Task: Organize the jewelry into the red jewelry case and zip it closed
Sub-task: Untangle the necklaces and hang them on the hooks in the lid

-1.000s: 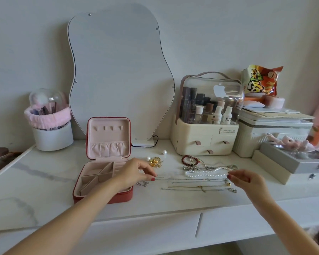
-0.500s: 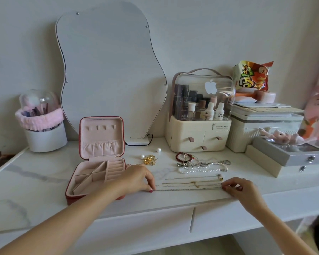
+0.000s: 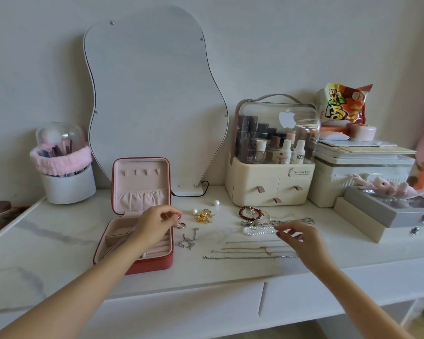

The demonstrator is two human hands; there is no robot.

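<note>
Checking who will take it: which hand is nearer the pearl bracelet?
Right. The right hand hovers just beside the pearl bracelet; the left hand is far across, at the case.

The open jewelry case (image 3: 135,241) sits left on the table (image 3: 59,241); chains (image 3: 245,252) lie right of it; the mirror (image 3: 154,99) stands behind; the cosmetics box (image 3: 272,182) stands right of the mirror.

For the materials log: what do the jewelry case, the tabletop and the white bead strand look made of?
Red jewelry case: matte faux leather outside, pink velvety lining, judging by the soft sheen. Tabletop: glossy white marble or a marble look, with grey veins. White bead strand: pearl-like beads, real or imitation unclear.
</note>
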